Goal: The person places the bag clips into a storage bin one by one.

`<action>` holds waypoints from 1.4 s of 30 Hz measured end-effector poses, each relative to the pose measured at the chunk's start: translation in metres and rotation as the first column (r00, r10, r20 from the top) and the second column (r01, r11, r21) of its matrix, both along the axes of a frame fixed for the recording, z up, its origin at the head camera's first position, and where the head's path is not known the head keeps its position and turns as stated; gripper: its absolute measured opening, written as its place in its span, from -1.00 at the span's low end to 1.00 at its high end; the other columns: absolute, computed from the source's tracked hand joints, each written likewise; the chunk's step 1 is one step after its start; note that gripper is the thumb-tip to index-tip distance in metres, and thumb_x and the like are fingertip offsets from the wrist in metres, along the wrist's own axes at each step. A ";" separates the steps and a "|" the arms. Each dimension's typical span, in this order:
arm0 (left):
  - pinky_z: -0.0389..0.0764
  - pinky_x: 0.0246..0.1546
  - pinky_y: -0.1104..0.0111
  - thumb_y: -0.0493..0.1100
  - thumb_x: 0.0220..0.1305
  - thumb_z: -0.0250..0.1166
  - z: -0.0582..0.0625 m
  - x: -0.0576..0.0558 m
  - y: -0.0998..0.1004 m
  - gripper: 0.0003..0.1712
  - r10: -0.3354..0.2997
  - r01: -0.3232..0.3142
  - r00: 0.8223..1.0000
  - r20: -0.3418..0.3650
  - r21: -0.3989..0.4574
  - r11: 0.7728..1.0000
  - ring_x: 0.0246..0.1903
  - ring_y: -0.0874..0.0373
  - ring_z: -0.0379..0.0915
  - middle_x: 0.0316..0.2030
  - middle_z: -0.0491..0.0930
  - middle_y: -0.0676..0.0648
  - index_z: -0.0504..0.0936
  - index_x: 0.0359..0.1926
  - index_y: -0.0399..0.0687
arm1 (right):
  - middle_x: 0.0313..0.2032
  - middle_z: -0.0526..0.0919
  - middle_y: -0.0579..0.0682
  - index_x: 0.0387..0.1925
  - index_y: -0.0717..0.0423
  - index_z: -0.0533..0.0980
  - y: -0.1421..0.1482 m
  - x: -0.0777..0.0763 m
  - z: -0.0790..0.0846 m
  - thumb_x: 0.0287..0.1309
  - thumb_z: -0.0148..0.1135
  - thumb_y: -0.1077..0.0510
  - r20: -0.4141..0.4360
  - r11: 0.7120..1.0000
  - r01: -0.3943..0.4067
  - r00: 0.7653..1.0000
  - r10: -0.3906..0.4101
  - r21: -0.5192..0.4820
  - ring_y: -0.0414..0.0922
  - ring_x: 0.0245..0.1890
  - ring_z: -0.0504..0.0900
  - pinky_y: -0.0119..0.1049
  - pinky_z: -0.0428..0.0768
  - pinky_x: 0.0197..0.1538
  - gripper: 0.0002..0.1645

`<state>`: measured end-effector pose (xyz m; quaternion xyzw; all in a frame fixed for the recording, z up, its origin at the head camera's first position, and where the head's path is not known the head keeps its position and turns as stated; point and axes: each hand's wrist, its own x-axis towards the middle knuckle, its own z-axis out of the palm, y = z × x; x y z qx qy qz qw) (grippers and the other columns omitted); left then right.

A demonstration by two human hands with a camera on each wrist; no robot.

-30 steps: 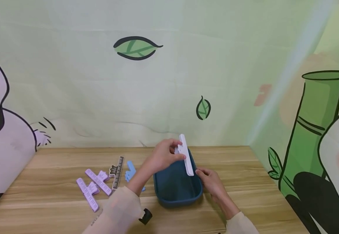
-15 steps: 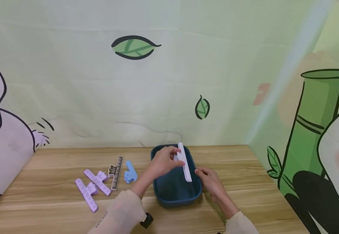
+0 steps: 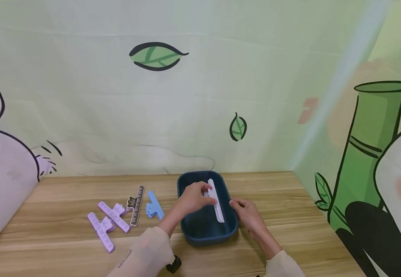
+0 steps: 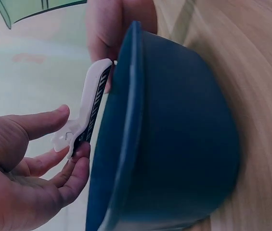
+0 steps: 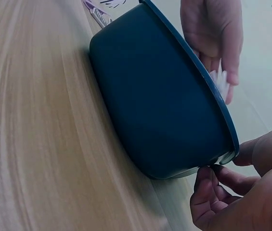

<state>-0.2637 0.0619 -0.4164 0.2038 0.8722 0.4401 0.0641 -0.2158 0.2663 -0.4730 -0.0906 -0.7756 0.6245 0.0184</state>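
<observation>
My left hand (image 3: 194,197) pinches a white bag clip (image 3: 218,211) by its small handle, inside the outline of a dark blue plastic basin (image 3: 205,241). Seen from the left wrist, the clip (image 4: 93,86) is tilted at the basin's rim and has a black strip with white bars along its edge. On the basin's right side, my right hand (image 3: 250,217) holds the rim. The right wrist view has its thumb over the rim and its curled fingers (image 5: 205,190) beneath; only a bit of the white clip (image 5: 220,79) shows past the wall there.
Left of the basin lie a blue clip (image 3: 155,206), a black clip with white bars (image 3: 137,207) and two lilac clips (image 3: 114,217). A small black object (image 3: 174,264) is by the left sleeve. A printed fabric backdrop (image 3: 186,96) rises behind the wooden table (image 3: 276,192).
My left hand has lowered the white clip from above the basin's far right rim down toward its inside. My right hand keeps its hold on the rim.
</observation>
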 end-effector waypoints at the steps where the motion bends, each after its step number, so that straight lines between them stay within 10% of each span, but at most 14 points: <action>1: 0.58 -0.17 0.23 -0.14 0.20 0.55 -0.001 0.000 0.001 -0.49 0.000 0.000 1.000 0.007 -0.005 1.000 -0.26 0.02 0.48 -0.19 0.64 -0.18 0.65 0.09 -0.33 | -0.15 0.73 0.20 0.09 0.43 0.62 0.000 0.000 0.000 0.48 0.17 0.22 0.001 1.000 -0.001 1.000 0.001 0.001 -0.09 -0.29 0.68 -0.35 0.66 -0.26 -0.65; 42: 0.54 0.18 -0.04 -0.24 0.21 0.53 -0.037 -0.013 0.037 -0.52 0.032 -0.014 0.989 0.141 -0.129 0.992 -0.04 -0.15 0.51 0.02 0.60 -0.35 0.62 0.07 -0.43 | -0.08 0.71 0.22 0.12 0.41 0.61 0.000 0.003 0.005 0.52 0.15 0.13 0.028 0.999 -0.013 1.000 0.011 0.052 -0.06 -0.22 0.67 -0.32 0.64 -0.22 -0.59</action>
